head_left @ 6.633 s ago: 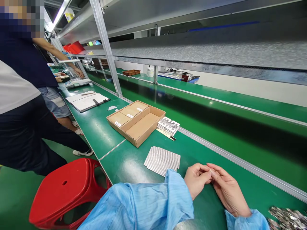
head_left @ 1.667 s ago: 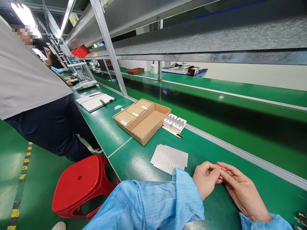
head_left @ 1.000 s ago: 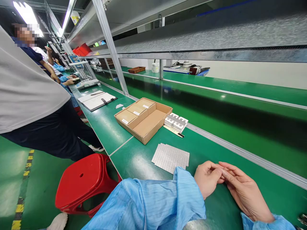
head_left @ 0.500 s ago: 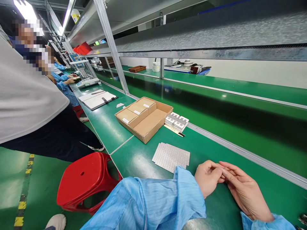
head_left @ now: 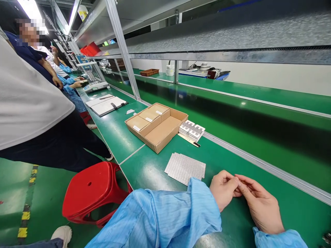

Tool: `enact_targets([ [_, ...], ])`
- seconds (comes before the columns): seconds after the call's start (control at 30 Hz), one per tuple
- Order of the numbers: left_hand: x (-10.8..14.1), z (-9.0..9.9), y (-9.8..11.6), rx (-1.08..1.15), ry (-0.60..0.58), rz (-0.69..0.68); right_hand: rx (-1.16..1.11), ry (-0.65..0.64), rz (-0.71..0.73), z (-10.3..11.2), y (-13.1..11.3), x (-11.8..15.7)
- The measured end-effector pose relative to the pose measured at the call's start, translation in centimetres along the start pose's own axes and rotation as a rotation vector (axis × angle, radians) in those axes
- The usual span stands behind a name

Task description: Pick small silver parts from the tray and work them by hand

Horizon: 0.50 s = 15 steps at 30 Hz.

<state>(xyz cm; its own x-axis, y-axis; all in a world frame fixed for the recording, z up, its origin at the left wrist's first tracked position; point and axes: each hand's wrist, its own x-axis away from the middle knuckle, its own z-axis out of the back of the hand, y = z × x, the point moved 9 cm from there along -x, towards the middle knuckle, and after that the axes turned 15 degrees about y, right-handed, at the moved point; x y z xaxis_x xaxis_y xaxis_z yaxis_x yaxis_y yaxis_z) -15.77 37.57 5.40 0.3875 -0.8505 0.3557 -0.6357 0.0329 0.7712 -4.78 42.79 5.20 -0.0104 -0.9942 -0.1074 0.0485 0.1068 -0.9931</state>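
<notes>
Above the green bench top my left hand [head_left: 222, 189] and my right hand [head_left: 261, 201] meet, fingertips touching. Both are closed in a pinch; whatever lies between the fingers, if anything, is hidden or too small to name. Just left of my left hand, a flat sheet of small silvery-white pieces in rows [head_left: 185, 168] lies on the bench, partly behind my blue sleeve. Farther back stands a shallow cardboard box [head_left: 157, 146] with several labelled brown packets [head_left: 147, 119] in its left part. Against its right side sits a stack of white cards with black print [head_left: 191, 130].
An open notebook [head_left: 106, 104] with a pen lies farther along the bench, before a scale [head_left: 96, 86]. A red stool [head_left: 89, 187] stands at the bench's left edge, near a person in a grey top [head_left: 31, 93]. A metal post [head_left: 124, 51] rises behind the box.
My right hand has shifted slightly to the left, its wrist lower in view and its fingertips still against my left hand. The bench things stay put; the view has moved slightly.
</notes>
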Motion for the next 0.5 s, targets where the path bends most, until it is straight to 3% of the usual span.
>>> enact_targets([
  [0.23, -0.4, 0.1, -0.3, 0.07, 0.009, 0.038, 0.145, 0.021, 0.144, -0.6, -2.1, 0.7],
  [0.4, -0.5, 0.1, -0.4, 0.09, 0.029, 0.035, 0.225, 0.048, 0.106, -0.3, -2.4, 0.6],
  [0.5, -0.8, 0.3, -0.7, 0.06, 0.066, 0.02, 0.3, 0.057, 0.066, 0.5, -1.0, 0.2],
])
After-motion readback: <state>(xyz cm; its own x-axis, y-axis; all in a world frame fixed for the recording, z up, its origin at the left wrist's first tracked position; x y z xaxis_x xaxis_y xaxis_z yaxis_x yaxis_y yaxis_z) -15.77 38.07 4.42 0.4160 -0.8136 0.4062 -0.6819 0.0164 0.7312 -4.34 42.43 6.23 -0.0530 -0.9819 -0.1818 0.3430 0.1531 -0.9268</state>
